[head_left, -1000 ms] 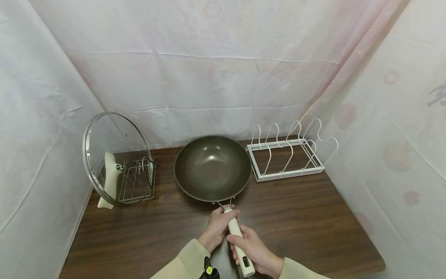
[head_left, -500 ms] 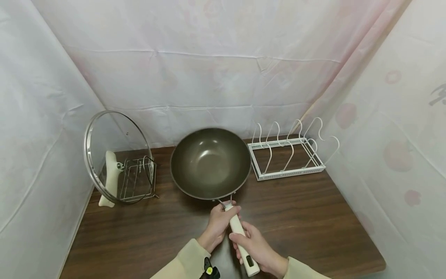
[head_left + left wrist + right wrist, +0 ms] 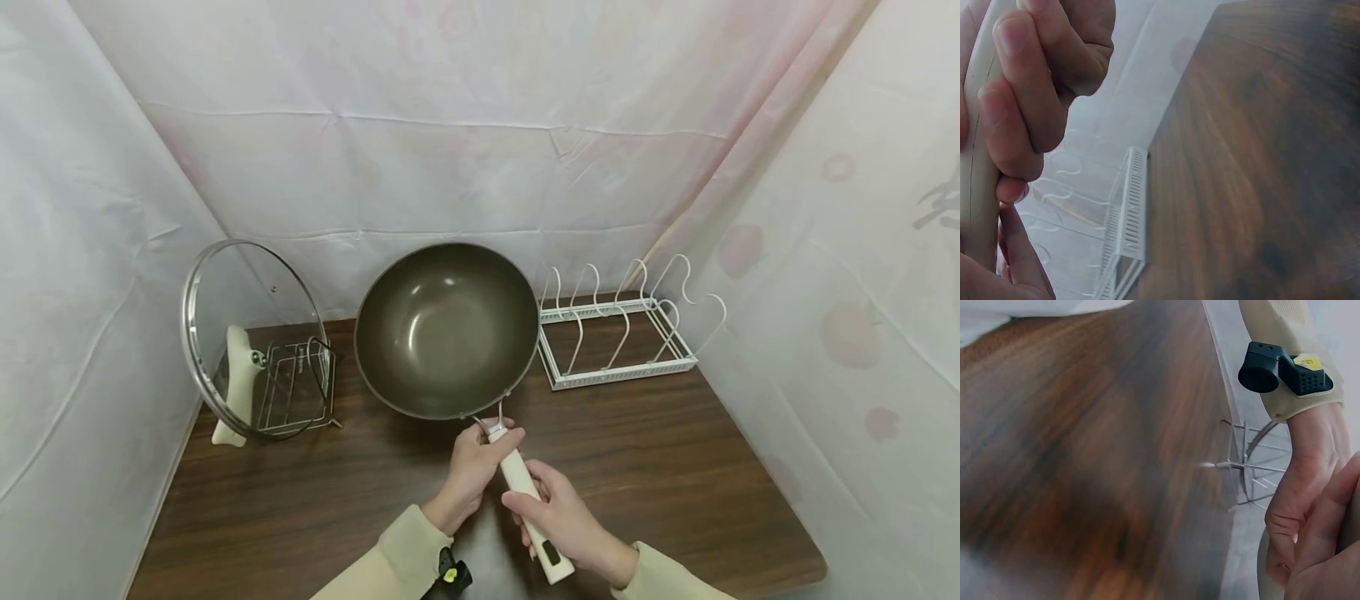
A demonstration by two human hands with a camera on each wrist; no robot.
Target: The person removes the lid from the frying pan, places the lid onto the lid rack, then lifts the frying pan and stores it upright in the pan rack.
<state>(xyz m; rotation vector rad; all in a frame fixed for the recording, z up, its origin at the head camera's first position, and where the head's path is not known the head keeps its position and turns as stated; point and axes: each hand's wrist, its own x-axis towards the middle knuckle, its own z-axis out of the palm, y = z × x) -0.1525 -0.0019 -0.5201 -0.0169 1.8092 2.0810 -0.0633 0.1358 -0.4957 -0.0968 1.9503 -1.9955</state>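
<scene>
A dark wok (image 3: 448,333) with a cream handle (image 3: 517,475) is tilted toward me, held above the brown table. My left hand (image 3: 474,467) grips the handle close to the pan, thumb on top. Farther down, my right hand (image 3: 558,512) holds the same handle near its end, its thumb lying across it. Curled fingers wrap the cream handle (image 3: 979,206) in the left wrist view. The right wrist view shows my left hand (image 3: 1300,487) beyond the right one. How far the wok's base is off the table is hidden.
At left, a steel-rimmed glass lid (image 3: 189,333) with a cream handle stands upright in a wire rack (image 3: 300,427). A white rack (image 3: 626,377) with several curved dividers is at right, close to the wok's rim. Pale curtains (image 3: 450,175) enclose the wooden table (image 3: 660,483).
The wok has risen and come closer, looking larger, with its far rim tipping up. Both hands stay on the handle, whose end has swung slightly right. Lid and racks stay put.
</scene>
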